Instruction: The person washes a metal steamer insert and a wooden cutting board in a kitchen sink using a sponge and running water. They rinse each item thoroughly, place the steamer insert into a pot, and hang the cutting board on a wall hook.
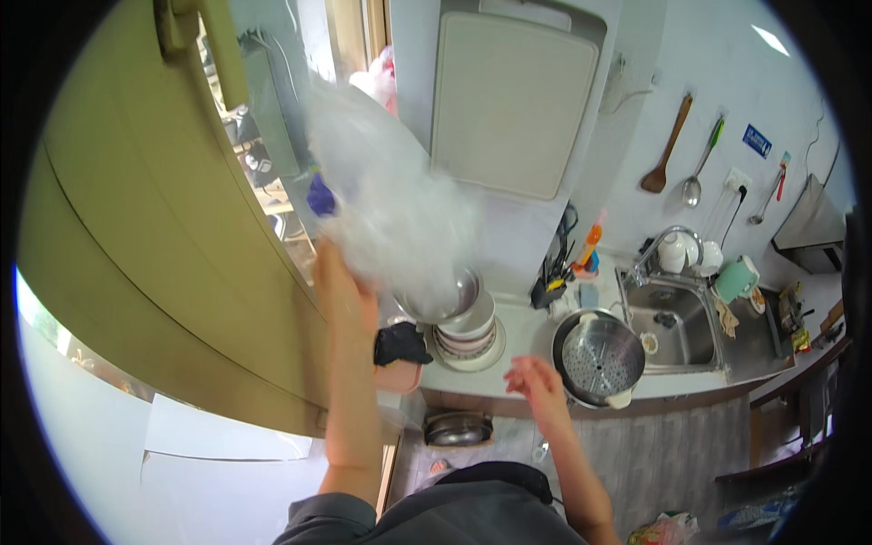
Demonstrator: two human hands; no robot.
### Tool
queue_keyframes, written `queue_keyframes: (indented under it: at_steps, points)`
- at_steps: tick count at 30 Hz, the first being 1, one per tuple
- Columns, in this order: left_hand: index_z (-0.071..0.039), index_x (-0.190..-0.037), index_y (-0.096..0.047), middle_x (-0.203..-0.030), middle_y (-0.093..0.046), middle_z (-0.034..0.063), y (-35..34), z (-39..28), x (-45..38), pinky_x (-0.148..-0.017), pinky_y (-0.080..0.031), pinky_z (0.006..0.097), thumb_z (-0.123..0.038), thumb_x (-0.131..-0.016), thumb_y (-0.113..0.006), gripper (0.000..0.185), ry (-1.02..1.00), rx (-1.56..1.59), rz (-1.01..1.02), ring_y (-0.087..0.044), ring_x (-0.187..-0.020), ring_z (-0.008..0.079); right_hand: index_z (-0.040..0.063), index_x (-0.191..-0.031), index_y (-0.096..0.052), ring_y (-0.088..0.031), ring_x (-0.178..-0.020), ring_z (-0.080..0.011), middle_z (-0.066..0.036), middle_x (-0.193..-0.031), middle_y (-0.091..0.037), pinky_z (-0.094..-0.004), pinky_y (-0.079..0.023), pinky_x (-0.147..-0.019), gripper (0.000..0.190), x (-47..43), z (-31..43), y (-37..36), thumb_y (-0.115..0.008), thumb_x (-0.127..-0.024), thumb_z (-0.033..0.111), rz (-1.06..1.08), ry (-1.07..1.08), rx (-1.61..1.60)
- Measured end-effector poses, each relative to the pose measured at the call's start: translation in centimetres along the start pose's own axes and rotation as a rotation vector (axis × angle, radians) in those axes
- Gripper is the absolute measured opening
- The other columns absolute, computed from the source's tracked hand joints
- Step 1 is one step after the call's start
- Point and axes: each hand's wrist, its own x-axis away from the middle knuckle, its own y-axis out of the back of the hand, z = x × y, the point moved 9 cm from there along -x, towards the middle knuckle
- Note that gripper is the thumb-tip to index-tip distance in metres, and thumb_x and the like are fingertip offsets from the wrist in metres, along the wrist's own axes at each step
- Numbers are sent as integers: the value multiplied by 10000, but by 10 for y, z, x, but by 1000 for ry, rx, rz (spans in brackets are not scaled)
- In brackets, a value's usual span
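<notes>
Raised at the left, my left hand [347, 279] grips a white translucent plastic bag [402, 197], which is blurred and billows up and to the right. The bag's lower end covers part of a metal bowl [469, 286] on top of a stack of bowls and plates [466, 334]. My right hand [535, 385] hovers by the counter's front edge, its fingers loosely bent and holding nothing. Just to its right is a steel steamer pot [599, 357] with a perforated insert. A black cloth or bag [402, 343] lies left of the stack, over a pink container [398, 378].
A yellowish door [170, 238] fills the left side. Along the counter stand a knife holder [547, 291], an orange bottle [590, 244] and a sink [671, 327] with a faucet [644, 266]. A large cutting board [514, 102] stands upright at the back. Utensils, including a wooden spatula [667, 146], hang on the wall.
</notes>
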Motion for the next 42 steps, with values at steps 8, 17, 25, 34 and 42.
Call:
queue_keyframes:
  at_steps: [8,17,25,34,42]
  points:
    - [-29,-1368,-468,-1211,-595,73,126,84,167,-877,-520,319,-147,-1024,-479,364,275,-154,-65,-597,-1063,177,64,-1256,-564,-583,-816,-67,-59,-1086,-621,-225,-472,-664,416,14,29,-83,-698,-881,182,381,-22,233]
    - [-38,-1248,-551,-1061,-632,58,296,100,430,-751,-520,277,-279,-1005,-513,345,232,-306,-785,-608,-908,107,67,-746,-578,-387,-621,-25,66,-657,-466,-225,-308,-543,375,58,-92,-53,-618,-967,367,641,-259,373]
    - [-59,-1373,-470,-1359,-485,105,191,108,666,-1015,-373,389,-306,-908,-588,539,-151,-694,-1021,-448,-1254,234,48,-956,-640,-491,-767,-63,33,-806,-548,-225,-411,-691,436,206,-170,-3,-606,-949,483,1197,-654,490]
    - [-78,-925,-661,-666,-553,-35,145,202,845,-447,-330,210,-263,-1008,-491,265,-56,-183,-1486,-421,-497,44,75,-1293,-502,-654,-900,-268,-148,-1099,-648,-369,-517,-818,693,348,-180,37,-819,-696,229,2003,257,968]
    - [-46,-1042,-651,-828,-584,19,144,272,987,-593,-468,252,-209,-1028,-441,267,44,-557,-1648,-539,-682,90,62,-1146,-644,-661,-813,-284,-158,-834,-669,-351,-527,-747,346,388,-260,119,-586,-805,42,1915,364,912]
